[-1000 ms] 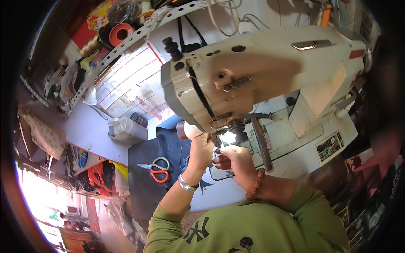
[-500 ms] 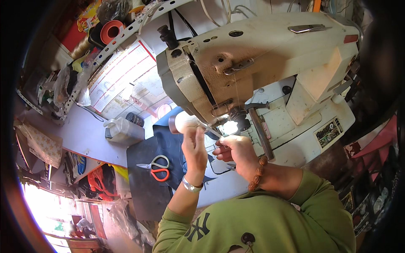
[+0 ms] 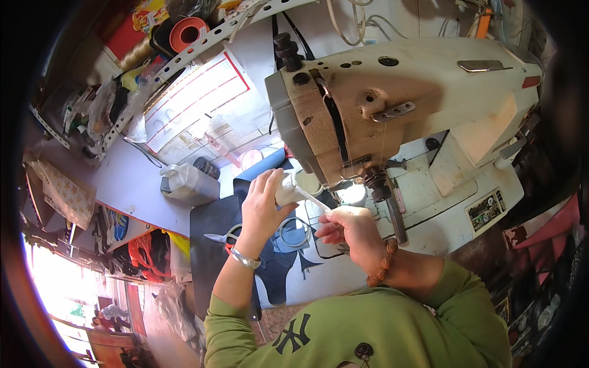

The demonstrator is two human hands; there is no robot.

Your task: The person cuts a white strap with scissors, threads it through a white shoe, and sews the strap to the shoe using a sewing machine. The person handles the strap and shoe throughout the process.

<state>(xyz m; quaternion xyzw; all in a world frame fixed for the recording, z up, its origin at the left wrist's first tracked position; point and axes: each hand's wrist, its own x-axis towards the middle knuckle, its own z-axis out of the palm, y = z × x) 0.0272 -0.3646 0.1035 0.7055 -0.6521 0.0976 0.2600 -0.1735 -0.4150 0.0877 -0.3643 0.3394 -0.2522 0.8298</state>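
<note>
My left hand (image 3: 261,205) grips a white roll of tape (image 3: 286,191), fingers wrapped over its far side. A narrow white strip (image 3: 314,200) runs from the roll to my right hand (image 3: 356,230), whose thumb and forefinger pinch its end. Both hands are held in front of the sewing machine (image 3: 362,104), near its needle area, where a bright light (image 3: 352,195) shines. Below the left hand lie scissors (image 3: 215,237), partly hidden by that wrist, and dark blue cut material (image 3: 273,270). A clear ring-shaped thing (image 3: 295,233) lies between my hands.
A whitish plastic jug (image 3: 190,184) and a dark round container (image 3: 207,167) stand left on the table. Behind them are a blue roll (image 3: 264,163) and a sheet of paper (image 3: 196,101) on the wall. Thread spools (image 3: 188,34) and bags crowd the upper left shelf.
My left hand has closed around the white roll and drawn it left and down, away from the machine. More strip now stretches between my hands. The whole view has shifted somewhat.
</note>
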